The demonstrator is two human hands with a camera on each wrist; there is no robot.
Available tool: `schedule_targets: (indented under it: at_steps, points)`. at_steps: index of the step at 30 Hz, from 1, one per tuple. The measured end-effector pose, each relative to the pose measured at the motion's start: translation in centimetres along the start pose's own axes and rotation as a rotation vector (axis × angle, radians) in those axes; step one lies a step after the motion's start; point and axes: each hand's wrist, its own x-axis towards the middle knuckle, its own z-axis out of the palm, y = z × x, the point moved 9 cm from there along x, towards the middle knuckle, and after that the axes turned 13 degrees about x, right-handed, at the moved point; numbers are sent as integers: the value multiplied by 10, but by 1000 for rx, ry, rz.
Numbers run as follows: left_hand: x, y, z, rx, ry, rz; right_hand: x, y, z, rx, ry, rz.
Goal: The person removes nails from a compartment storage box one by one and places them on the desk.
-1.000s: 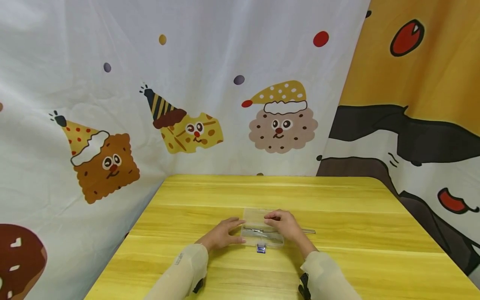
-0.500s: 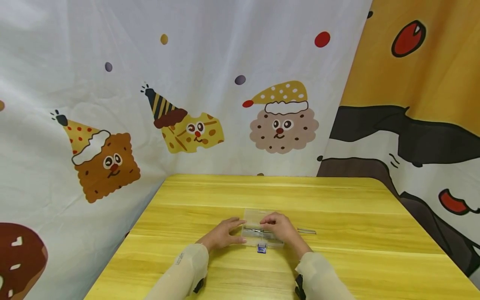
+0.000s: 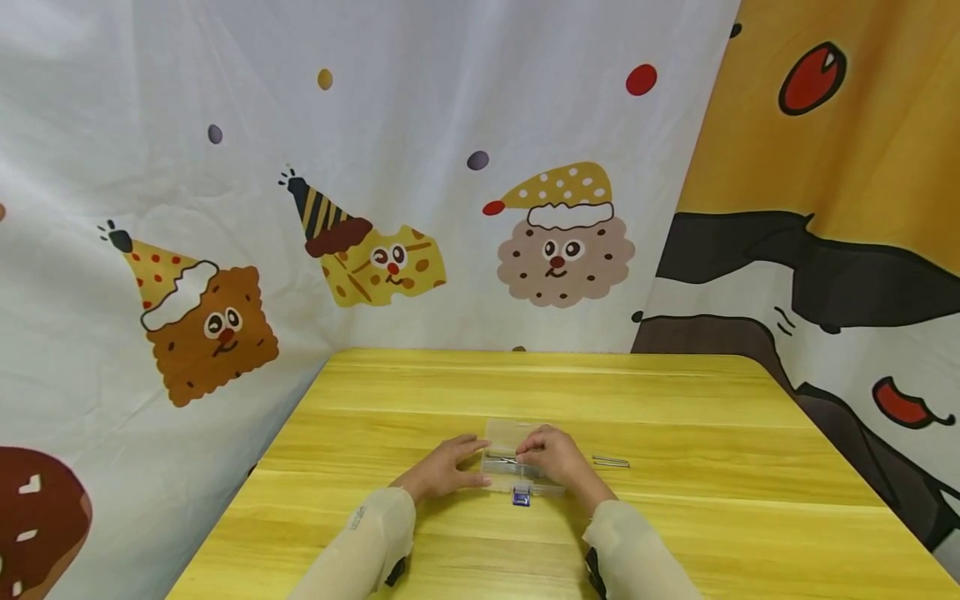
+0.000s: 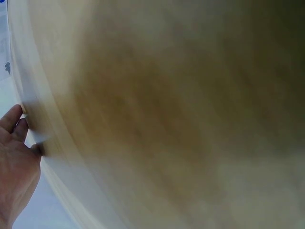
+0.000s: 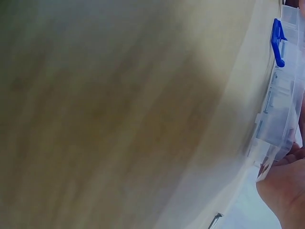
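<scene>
From the head view, a person in pale sleeves works at a yellow wooden bench (image 3: 675, 400) hung about with cartoon-cookie curtains (image 3: 225, 208). A clear plastic box (image 3: 501, 432) with a blue latch (image 3: 521, 497) lies near the bench's middle. The left hand (image 3: 444, 468) rests flat against the box's left end, fingers straight. The right hand (image 3: 551, 456) hovers over the box, fingertips pinching a thin metal pin (image 3: 504, 460). Another thin metal rod (image 3: 611, 461) lies on the bench just right of the box.

The left wrist view is blurred; the left hand (image 4: 14, 167) shows at the near left edge, fingers relaxed, beside the bench top.

The right wrist view shows the clear box (image 5: 279, 114) with its small compartments and blue latch (image 5: 277, 42) at the right edge, the right hand (image 5: 283, 191) touching its corner.
</scene>
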Motion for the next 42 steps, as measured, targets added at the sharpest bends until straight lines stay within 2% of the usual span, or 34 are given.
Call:
schedule_targets:
  at_steps: [8,18,31,36,42]
  points:
    - [1,-1,0,-2,3,-2,4,-4,1,-31,-15,-16]
    - [1,-1,2,2,-5,0,8,-4,2,-45,-57,37]
    - [1,-1,2,4,0,-10,11,-5,2,-77,-47,56]
    - [1,-2,2,-7,-1,-5,10,-10,7,-135,-85,5]
    - [1,-2,3,-5,-5,2,6,-18,13,-194,-133,-123]
